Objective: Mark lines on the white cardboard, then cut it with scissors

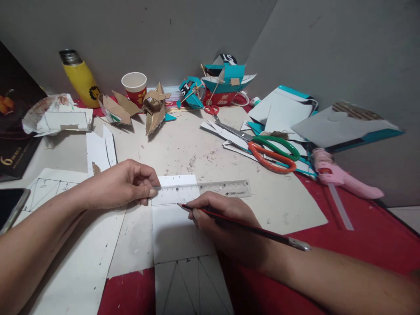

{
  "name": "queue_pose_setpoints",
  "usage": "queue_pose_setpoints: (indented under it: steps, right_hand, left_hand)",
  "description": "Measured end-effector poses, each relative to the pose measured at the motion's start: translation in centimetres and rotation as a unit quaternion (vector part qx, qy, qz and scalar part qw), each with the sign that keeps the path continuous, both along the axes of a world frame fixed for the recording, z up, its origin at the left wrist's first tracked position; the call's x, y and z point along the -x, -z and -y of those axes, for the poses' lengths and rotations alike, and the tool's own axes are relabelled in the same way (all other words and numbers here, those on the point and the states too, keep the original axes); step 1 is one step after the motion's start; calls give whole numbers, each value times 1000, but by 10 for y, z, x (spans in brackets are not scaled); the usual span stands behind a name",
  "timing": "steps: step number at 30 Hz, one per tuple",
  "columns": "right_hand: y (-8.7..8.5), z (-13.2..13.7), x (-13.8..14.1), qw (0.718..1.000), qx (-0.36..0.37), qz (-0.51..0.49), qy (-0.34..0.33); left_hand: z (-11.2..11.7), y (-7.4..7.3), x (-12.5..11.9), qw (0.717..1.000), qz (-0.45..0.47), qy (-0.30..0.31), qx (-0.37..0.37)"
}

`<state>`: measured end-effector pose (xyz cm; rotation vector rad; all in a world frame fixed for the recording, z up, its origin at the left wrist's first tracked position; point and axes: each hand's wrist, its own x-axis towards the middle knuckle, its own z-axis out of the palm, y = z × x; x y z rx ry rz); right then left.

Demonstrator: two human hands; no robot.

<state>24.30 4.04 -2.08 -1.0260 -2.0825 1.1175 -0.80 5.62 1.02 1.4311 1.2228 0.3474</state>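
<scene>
Left hand: thumb and fingers closed on left end of clear ruler, pressing it flat. Right hand: closed around red-and-black pencil, tip at ruler's near edge, just right of left-hand fingertips; metal end of pencil pointing back along right forearm. Under both hands: long white card strip, ruler laid across its far end, pencilled triangle lines on its near part. Beyond right hand, well apart: scissors with green and orange handles, lying on card offcuts. Right of those: pink glue gun, at edge of red table. Beyond left hand, by the wall: paper cup, yellow bottle, small cardboard models between cup and scissors. Beside left forearm, at frame edge: phone, partly cut off.
</scene>
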Motion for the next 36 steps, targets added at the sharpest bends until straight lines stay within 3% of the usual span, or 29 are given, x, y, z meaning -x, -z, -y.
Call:
queue_pose_setpoints:
  steps: [7,36]
  right_hand:
    - [-1,1,0,999,42,11,11]
    - [4,1,0,1000,7,-22,3]
  left_hand:
    - [0,1,2,1000,-5,2,-1]
    - [-3,4,8,985,124,-98,71]
